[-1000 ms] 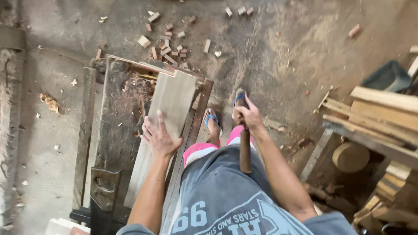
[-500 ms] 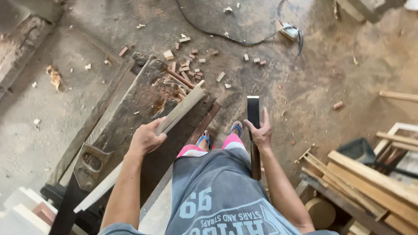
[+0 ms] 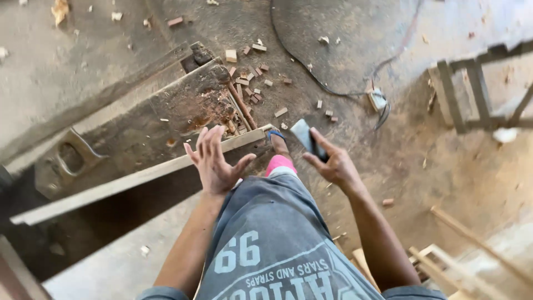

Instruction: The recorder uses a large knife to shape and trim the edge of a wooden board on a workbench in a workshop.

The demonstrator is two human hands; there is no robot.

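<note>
Dusty grey floor (image 3: pixel 111 72) fills most of the view, with small wood scraps (image 3: pixel 252 53) lying about and a black cable (image 3: pixel 311 78) running to a small white box (image 3: pixel 377 100).

A long pale plank (image 3: pixel 133 180) lies tilted across a dark, worn worktop (image 3: pixel 166 116). One end of the plank points toward the foot in a blue sandal (image 3: pixel 276 139); the other end goes off past a saw handle (image 3: pixel 69 161) that rests on the worktop.

The left hand (image 3: pixel 214 161) is spread wide open over the plank, palm up, fingers (image 3: pixel 205 141) apart — it grips nothing. Whether it touches the plank I cannot tell.

The right hand (image 3: pixel 333 164) is just beside the plank's near end, on the far side of the foot. Its fingers are curled around a dark flat tool head (image 3: pixel 308 139) and hold it tight.

The person wears a grey shirt (image 3: pixel 272 244) and pink shorts (image 3: pixel 277 164), just below the plank's end.

Well away from the plank, wooden frames (image 3: pixel 472 94) stand, and thin wooden sticks (image 3: pixel 466 239) lie lower down.
</note>
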